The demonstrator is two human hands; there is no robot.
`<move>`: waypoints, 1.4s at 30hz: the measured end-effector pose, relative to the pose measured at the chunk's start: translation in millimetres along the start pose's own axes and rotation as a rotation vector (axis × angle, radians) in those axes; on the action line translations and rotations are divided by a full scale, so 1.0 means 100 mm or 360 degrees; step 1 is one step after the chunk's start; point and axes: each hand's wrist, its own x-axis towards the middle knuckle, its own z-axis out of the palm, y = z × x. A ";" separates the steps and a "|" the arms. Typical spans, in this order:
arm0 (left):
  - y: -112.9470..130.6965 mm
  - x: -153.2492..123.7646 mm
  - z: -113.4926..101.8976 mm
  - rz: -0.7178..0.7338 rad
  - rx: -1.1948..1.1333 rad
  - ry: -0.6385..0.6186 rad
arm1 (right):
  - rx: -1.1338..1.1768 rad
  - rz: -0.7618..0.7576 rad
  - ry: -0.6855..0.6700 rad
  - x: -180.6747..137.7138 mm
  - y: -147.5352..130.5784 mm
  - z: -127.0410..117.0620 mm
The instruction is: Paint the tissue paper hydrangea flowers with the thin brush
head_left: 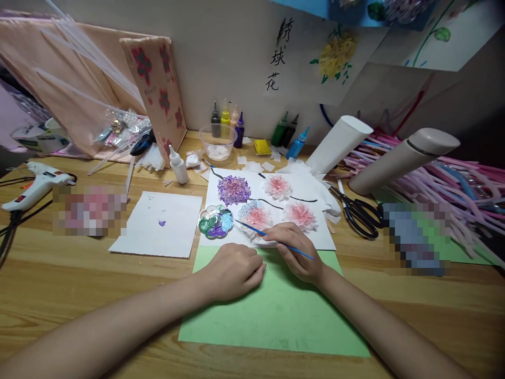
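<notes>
My right hand (298,250) pinches a slim blue paintbrush (252,227). Its tip points left, over the edge of a pink and pale blue paper flower (254,216), close to a flower-shaped paint palette (216,221) with green, purple and light blue paint. Curled on the green sheet (276,316), my left hand (236,271) shows nothing in its fingers. The flower is on a white sheet (325,239) with a purple flower (234,189), two more pink ones (278,187) and black painted stems.
Left lie a paint-marked white paper (158,226) and a glue gun (35,184). Paint bottles (239,130) and a clear bowl (218,145) stand behind. To the right are scissors (359,213), a tilted grey bottle (402,160) and pink pipe cleaners (453,195).
</notes>
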 end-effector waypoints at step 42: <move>0.02 0.02 -0.04 -0.0021 -0.0012 -0.0052 | -0.0051 0.0354 0.0651 -0.03 0.14 0.00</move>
